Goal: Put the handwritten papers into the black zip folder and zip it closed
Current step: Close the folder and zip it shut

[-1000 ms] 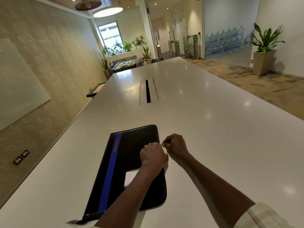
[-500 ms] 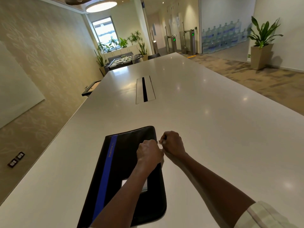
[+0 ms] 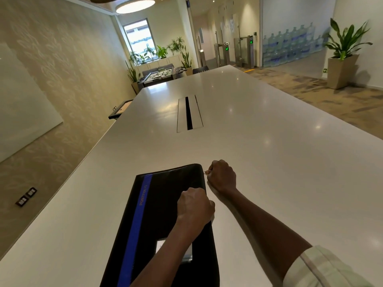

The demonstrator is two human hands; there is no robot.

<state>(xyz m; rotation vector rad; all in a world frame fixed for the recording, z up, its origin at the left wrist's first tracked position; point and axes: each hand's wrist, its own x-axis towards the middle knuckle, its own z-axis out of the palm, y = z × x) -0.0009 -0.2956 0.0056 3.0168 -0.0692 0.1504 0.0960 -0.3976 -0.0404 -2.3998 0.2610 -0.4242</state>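
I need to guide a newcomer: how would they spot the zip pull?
On the long white table lies a black zip folder with a blue stripe. At its far right corner, the right hand pinches a small silvery zip pull, the only metal glint there.

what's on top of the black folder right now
The left hand presses on the black folder near its right edge, its forearm crossing a white label. Whatever lies under the hand is hidden.

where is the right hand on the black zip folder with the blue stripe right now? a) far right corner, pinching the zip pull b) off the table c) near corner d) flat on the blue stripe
a: the right hand pinches the small metal zip pull at the far right corner of the black zip folder with the blue stripe, while the left hand presses its right edge.
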